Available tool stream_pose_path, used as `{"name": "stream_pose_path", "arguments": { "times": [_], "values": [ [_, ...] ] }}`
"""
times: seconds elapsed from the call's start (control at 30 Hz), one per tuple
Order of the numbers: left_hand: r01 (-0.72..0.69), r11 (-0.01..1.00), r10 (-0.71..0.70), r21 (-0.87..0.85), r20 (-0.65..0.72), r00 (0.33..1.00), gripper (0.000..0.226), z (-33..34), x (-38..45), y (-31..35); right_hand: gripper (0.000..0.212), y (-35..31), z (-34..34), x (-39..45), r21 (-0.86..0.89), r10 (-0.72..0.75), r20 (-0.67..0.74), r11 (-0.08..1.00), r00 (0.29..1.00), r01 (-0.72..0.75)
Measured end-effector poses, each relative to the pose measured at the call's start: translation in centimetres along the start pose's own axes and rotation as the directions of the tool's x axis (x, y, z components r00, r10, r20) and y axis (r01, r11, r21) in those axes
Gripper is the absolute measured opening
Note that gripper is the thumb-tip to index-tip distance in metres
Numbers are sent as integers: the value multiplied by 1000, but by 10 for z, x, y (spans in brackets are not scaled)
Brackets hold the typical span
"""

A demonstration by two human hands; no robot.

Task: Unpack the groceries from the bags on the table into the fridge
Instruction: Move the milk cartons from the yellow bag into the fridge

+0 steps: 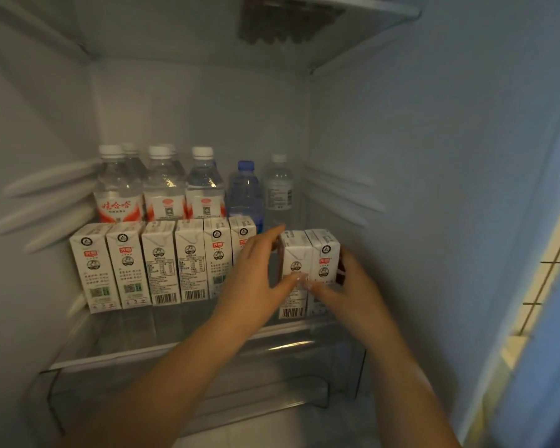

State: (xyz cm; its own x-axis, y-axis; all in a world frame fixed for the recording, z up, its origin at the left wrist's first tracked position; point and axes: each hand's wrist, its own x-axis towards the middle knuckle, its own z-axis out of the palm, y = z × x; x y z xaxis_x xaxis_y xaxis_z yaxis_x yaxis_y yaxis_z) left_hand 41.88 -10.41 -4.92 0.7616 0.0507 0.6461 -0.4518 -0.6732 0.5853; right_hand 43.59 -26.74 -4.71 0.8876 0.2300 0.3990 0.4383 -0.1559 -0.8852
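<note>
Reaching into the fridge (434, 156), both forearms stretch forward over the glass shelf (117, 331). The left hand (253, 286) curves round the left side of a pair of milk cartons (309, 270), fingers stretched along their far left edge and thumb laid across the front. The right hand (346, 292) mirrors it, fingers wrapped behind the right side and thumb meeting the other thumb on the front face, so each grip is closed on the pair, which stands upright at the near right of the shelf.

Far left, a row of six cartons (156, 263) stands upright side by side near the shelf's front; the left hand covers the lower part of the rightmost one. Behind them stand clear water bottles (162, 185) with white caps and red labels, then a blue bottle (244, 192), then a clear bottle with a white label (278, 185). Below the shelf sits a clear drawer (272, 383). An upper shelf (337, 14) carries something dark, too blurred to name.
</note>
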Motion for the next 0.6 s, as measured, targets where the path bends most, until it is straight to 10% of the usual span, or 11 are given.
{"name": "stream_pose_path", "arguments": {
  "times": [0.2, 0.6],
  "values": [
    [-277, 785, 299, 553, 54, 953, 91, -13, -5, -7, 62, 9, -1, -3, -93, -12, 43, 996, 999, 16],
    [-211, 639, 270, 740, 41, 962, 97, -13, 12, -13, 57, 21, 13, 22, -86, -48, 26, 995, 999, 50]
  ]
}}
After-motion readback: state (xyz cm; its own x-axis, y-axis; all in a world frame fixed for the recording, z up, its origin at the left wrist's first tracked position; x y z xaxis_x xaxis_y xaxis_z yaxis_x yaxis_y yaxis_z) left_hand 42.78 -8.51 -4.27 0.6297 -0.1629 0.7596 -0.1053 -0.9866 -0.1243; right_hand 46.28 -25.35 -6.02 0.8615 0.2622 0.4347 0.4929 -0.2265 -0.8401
